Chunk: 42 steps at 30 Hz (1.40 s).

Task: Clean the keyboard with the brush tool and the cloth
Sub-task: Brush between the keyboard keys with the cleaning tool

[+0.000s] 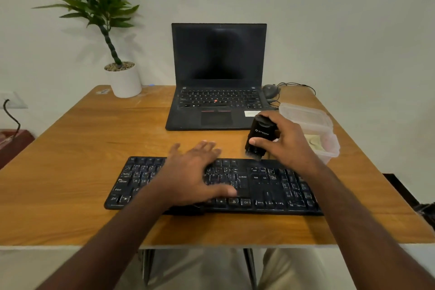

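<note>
A black keyboard (270, 186) lies across the front of the wooden desk (82, 148). My left hand (195, 172) rests flat on its middle keys, fingers spread. My right hand (284, 141) grips a black brush tool (257, 135) upright, thumb across its body. The bristles point down and touch the keyboard's far edge, above the navigation keys. A pale cloth (314, 142) lies inside a clear plastic box (308, 115) just right of my right hand.
An open black laptop (219, 73) with a dark screen stands behind the keyboard. A grey mouse (270, 90) with a cable sits to its right. A potted plant (123, 80) stands at the back left corner. The desk's front edge runs just below the keyboard.
</note>
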Tool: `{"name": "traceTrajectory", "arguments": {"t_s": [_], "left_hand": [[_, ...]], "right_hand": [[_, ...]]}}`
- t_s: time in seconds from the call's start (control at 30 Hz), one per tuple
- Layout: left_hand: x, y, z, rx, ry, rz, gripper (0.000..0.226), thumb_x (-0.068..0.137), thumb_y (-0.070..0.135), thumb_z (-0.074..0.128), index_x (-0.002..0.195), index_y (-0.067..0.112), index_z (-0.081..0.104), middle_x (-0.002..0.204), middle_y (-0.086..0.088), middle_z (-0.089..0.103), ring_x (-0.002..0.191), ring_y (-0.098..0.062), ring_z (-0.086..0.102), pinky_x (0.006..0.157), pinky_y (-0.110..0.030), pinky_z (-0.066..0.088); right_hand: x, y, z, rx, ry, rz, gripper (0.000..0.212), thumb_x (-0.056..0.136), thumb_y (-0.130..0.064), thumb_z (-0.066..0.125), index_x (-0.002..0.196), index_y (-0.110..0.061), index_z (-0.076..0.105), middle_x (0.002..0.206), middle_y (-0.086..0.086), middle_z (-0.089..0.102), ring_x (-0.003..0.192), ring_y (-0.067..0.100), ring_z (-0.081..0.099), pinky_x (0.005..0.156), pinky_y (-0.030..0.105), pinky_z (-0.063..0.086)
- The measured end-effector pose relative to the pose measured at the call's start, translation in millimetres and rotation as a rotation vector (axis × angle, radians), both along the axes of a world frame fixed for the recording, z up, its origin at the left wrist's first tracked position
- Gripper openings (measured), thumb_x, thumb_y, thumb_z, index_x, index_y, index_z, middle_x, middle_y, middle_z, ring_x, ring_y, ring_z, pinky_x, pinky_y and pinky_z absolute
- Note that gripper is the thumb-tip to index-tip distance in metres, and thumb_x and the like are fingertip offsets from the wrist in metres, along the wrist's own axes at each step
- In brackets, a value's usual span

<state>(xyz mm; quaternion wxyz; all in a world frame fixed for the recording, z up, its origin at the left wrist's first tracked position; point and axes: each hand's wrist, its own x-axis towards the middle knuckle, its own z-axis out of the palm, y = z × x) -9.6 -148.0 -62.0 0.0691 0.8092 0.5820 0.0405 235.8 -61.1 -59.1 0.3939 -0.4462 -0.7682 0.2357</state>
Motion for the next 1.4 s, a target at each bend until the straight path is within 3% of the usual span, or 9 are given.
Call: {"name": "traceTrajectory", "arguments": {"t_s": [0.17,0.3,0.47,0.67,0.83,0.97,1.2,1.4], "left_hand": [[44.3,20.2,-4.5,-0.138,0.134,-0.122,0.138,0.051,0.1,0.048,0.157,0.028,-0.004,0.166,0.006,-0.004,0.152,-0.013,-0.001,0.118,-0.063,-0.003],[38.8,21.5,-10.9,-0.151,0.13,-0.101,0.139,0.049,0.099,0.053,0.157,0.031,-0.004,0.165,0.007,0.014,0.147,-0.015,0.02,0.119,-0.053,0.014],[4.0,15.2,-11.6,-0.111,0.093,-0.069,0.14,0.045,0.102,0.05,0.158,0.031,0.004,0.163,0.012,0.018,0.145,-0.009,0.021,0.118,-0.045,0.019],[-17.4,9.8,-9.1,-0.119,0.059,-0.03,0.137,0.044,0.101,0.052,0.156,0.034,0.011,0.161,0.014,0.022,0.144,-0.007,0.023,0.118,-0.044,0.02],[-26.7,11.1,-11.7,-0.114,0.018,-0.035,0.137,0.042,0.102,0.053,0.156,0.035,0.014,0.16,0.015,0.024,0.143,-0.007,0.025,0.117,-0.045,0.02],[-27.3,9.6,-15.8,-0.091,-0.012,-0.038,0.138,0.042,0.102,0.051,0.156,0.035,0.012,0.162,0.015,0.02,0.145,-0.005,0.022,0.118,-0.046,0.017],[-28.0,9.7,-17.7,-0.096,-0.003,-0.046,0.139,0.043,0.102,0.049,0.157,0.033,0.011,0.163,0.014,0.016,0.147,-0.005,0.018,0.118,-0.045,0.016],[-26.9,9.9,-15.1,-0.1,0.003,-0.048,0.138,0.043,0.102,0.049,0.157,0.033,0.01,0.163,0.014,0.016,0.147,-0.006,0.019,0.118,-0.045,0.017]], "right_hand": [[6.5,-6.2,-7.2,0.046,-0.041,0.007,0.056,0.08,-0.027,0.084,0.128,-0.024,0.056,0.112,-0.007,0.065,0.104,0.009,0.061,0.086,0.02,0.052],[23.0,-11.1,-2.4,0.052,0.102,-0.065,0.055,0.081,-0.026,0.083,0.129,-0.025,0.057,0.112,-0.012,0.066,0.105,0.002,0.062,0.084,0.017,0.053],[27.7,-15.7,-2.1,0.008,0.173,-0.11,0.052,0.081,-0.023,0.084,0.125,-0.025,0.056,0.108,-0.017,0.066,0.102,-0.003,0.063,0.08,0.017,0.056],[-25.4,-15.6,-8.9,-0.017,-0.013,0.069,0.048,0.085,-0.026,0.08,0.125,-0.028,0.054,0.107,-0.011,0.064,0.097,-0.001,0.063,0.075,0.012,0.053],[-12.7,-1.1,4.0,0.058,-0.196,-0.018,0.054,0.083,-0.031,0.081,0.13,-0.024,0.054,0.11,-0.002,0.068,0.098,0.013,0.064,0.087,0.03,0.056],[3.0,-6.8,7.9,0.085,-0.007,-0.043,0.05,0.082,-0.024,0.083,0.126,-0.021,0.059,0.107,-0.006,0.068,0.1,0.006,0.064,0.082,0.018,0.053],[9.4,-5.2,-14.3,0.051,0.003,-0.052,0.053,0.083,-0.026,0.082,0.129,-0.021,0.056,0.11,-0.007,0.068,0.105,0.011,0.065,0.088,0.039,0.058],[11.0,-1.2,-7.5,0.051,0.115,-0.029,0.047,0.082,-0.018,0.082,0.122,-0.015,0.059,0.109,-0.004,0.067,0.104,0.01,0.065,0.082,0.027,0.057]]}}
